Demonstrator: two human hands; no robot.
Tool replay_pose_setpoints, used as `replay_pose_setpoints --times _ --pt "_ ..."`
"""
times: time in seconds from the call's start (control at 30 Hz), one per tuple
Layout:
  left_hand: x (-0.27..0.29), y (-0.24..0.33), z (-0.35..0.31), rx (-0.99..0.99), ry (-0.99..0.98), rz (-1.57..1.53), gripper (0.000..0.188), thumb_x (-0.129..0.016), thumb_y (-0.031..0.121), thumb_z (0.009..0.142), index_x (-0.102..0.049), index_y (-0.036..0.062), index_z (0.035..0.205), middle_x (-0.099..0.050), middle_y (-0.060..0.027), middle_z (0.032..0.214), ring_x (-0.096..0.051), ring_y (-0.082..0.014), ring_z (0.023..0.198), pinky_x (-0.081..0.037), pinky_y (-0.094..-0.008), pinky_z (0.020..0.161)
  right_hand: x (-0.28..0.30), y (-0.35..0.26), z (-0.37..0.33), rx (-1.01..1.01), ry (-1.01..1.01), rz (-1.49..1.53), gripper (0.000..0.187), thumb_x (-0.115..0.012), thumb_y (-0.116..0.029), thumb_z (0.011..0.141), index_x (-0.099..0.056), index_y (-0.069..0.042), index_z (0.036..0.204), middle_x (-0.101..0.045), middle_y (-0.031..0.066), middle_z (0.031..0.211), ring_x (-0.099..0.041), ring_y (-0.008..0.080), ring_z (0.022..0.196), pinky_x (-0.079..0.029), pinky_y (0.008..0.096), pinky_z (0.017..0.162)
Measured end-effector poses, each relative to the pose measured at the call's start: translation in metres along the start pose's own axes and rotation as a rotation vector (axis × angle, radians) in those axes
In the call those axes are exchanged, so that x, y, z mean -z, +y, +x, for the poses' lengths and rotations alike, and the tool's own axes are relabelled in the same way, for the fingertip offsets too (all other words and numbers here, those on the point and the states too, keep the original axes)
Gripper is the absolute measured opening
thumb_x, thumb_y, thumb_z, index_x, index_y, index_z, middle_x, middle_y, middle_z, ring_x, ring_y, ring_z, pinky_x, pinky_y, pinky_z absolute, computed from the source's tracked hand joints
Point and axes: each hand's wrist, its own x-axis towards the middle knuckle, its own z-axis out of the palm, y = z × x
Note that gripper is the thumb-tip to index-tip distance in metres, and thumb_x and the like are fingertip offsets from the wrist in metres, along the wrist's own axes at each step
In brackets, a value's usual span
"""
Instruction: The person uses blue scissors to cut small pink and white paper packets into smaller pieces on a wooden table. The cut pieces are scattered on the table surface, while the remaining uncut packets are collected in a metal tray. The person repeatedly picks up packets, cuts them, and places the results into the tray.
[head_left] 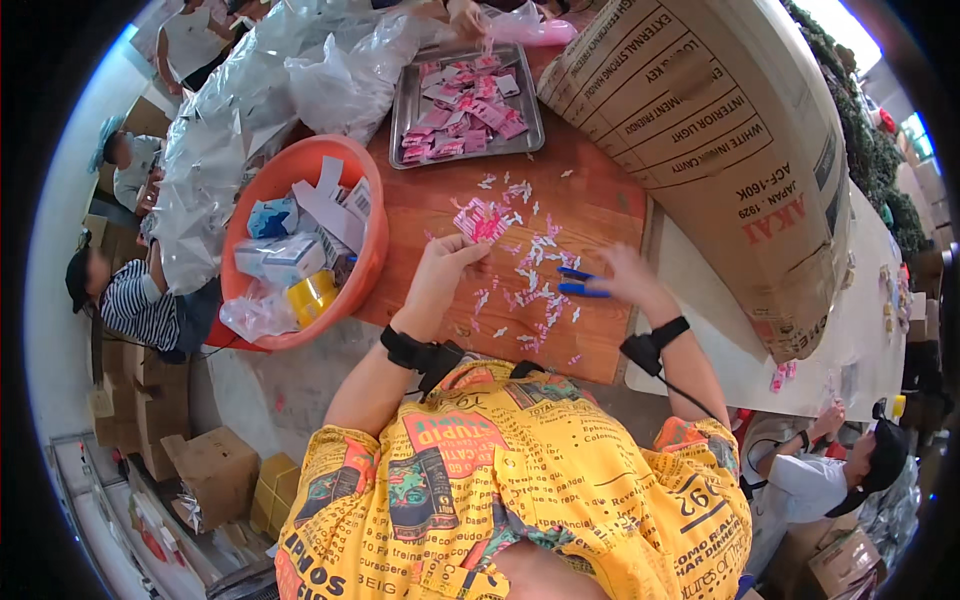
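From the head view, looking down over a yellow printed shirt (470,470), I see the left hand (447,270) pinching the pink cards (482,219) between thumb and fingers at their near edge, just above the wooden surface (415,205). The right hand (635,280) is blurred beside a tool with blue handles (578,282); its fingers reach the near end of the handles, but I can't make out whether they grip it or merely touch.

Little white and pink pieces (545,250) lie scattered between the two hands. Beyond them sits a metal tray (520,150) heaped with more pink cards, an orange tub (372,215) to its left and a big cardboard box (710,130) to its right.

The cards look light, thin and fairly stiff — easy to bend, I'd judge, and perhaps a bit slick if the faces are glossy. I'd hold them by the near edge, flat between thumb and fingers, leaving the far edge free. The tool seems rigid and light enough for one hand — best taken by its blue handles.
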Motion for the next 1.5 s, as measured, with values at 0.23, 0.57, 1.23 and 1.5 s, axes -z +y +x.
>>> replay_pose_setpoints --times 0.23,0.57,1.23,1.5 --pt "-0.007 -0.008 0.009 0.086 0.002 -0.059 0.012 -0.059 0.014 0.083 -0.059 0.0033 0.078 -0.06 -0.0045 0.072 -0.057 -0.0118 0.065 -0.047 -0.0248 0.061 -0.055 -0.025 -0.002 -0.065 -0.076 -0.145 0.074 -0.074 -0.039 0.061 -0.043 -0.015 0.124 -0.045 0.0103 0.116 -0.043 0.0304 0.109 -0.036 0.0471 0.088" --pt "0.021 -0.012 -0.009 0.036 0.12 -0.114 0.01 -0.059 0.012 0.083 -0.06 0.0015 0.082 -0.061 -0.0048 0.074 -0.058 -0.012 0.066 -0.048 -0.0256 0.06 -0.075 -0.019 0.016 -0.015 -0.024 -0.083 0.063 -0.074 -0.028 0.063 -0.048 -0.006 0.116 -0.051 0.0116 0.107 -0.047 0.0284 0.105 -0.04 0.0433 0.088" --pt "0.057 0.009 -0.015 0.016 0.085 -0.238 0.011 -0.06 0.013 0.082 -0.061 0.0021 0.083 -0.062 -0.0045 0.076 -0.058 -0.0109 0.065 -0.047 -0.0229 0.06 -0.027 -0.095 0.052 -0.322 -0.362 1.498 0.032 -0.057 -0.014 0.08 -0.051 -0.003 0.109 -0.058 0.0028 0.089 -0.057 0.0153 0.079 -0.048 0.0298 0.073" --pt "0.027 0.017 0.002 -0.06 -0.025 0.036 0.01 -0.06 0.011 0.082 -0.061 0.0008 0.083 -0.061 -0.0026 0.074 -0.055 -0.008 0.064 -0.045 -0.0218 0.06 -0.007 -0.139 0.046 -0.219 -0.307 1.701 0.05 -0.059 -0.02 0.081 -0.043 -0.002 0.125 -0.059 0.004 0.089 -0.057 0.0131 0.08 -0.048 0.0271 0.073"
